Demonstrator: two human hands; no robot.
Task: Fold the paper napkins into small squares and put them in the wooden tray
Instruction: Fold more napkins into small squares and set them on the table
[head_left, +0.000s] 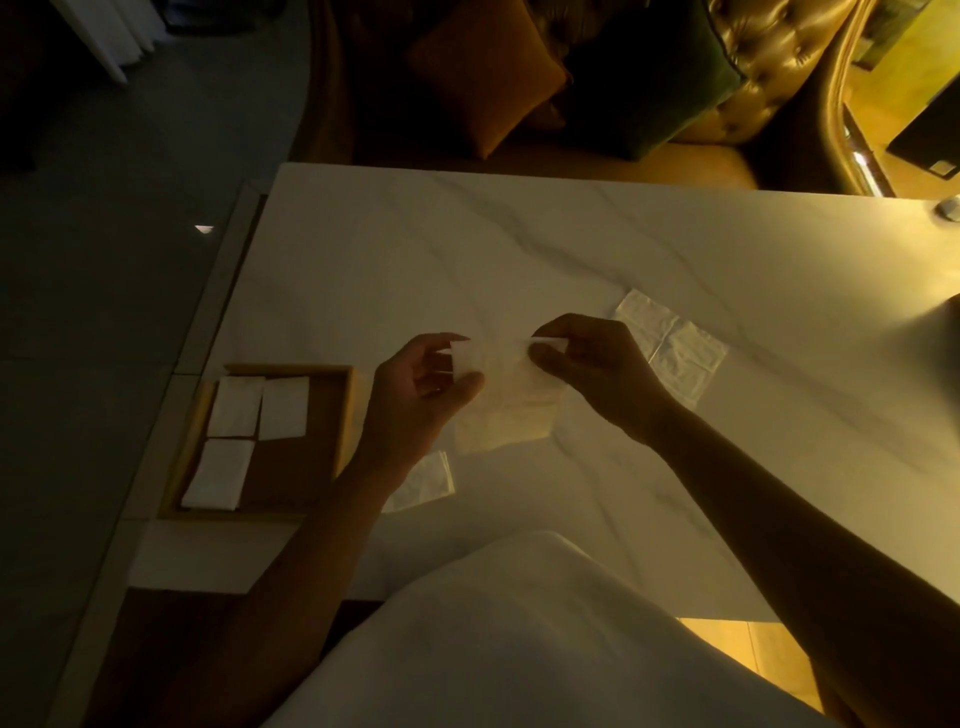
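Observation:
Both hands hold one thin paper napkin (506, 400) above the white marble table (519, 249). My left hand (421, 389) pinches its upper left corner, and my right hand (587, 364) pinches its upper right corner. The sheet hangs down between them, half unfolded. A wooden tray (311, 467) lies at the table's left edge with three folded white squares (283, 408) inside it. An unfolded napkin (670, 345) lies flat to the right of my right hand. Another napkin (423, 483) shows partly under my left forearm.
A white cloth-covered lap or cushion (519, 639) fills the near foreground. Beyond the table's far edge stand a tufted gold sofa (769, 67) and an orange cushion (483, 78). A small metal object (949, 208) sits at the far right corner. Dark floor lies to the left.

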